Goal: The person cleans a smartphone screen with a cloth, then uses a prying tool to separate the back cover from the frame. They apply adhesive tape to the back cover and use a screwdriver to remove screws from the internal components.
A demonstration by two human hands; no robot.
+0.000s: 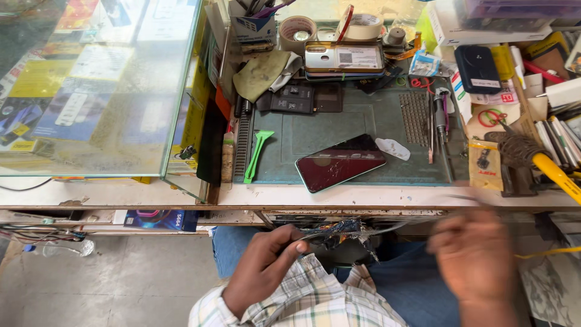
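Nearest the camera, a checked sleeve [302, 297] and blue trousers [411, 284] are seen. The left hand [266, 266] is closed in a pinch on a thin, shattered sheet of glass [339, 231], which is held over the lap just below the edge of the bench [363, 197]. The right hand [475, 257] is blurred to the right of the sheet; whether anything is held in it cannot be told.

On the bench, a phone with a cracked dark screen [340, 161] is laid slantwise on a grey-green work mat [339, 121]. A green plastic pry tool [258, 154] is set at the mat's left edge, and a small clear scrap [392, 148] lies just beside the phone. Tweezers [439, 118] are laid at the right of the mat. Farther back, stacked phones [344, 59] and rolls of tape [298, 33] are kept.
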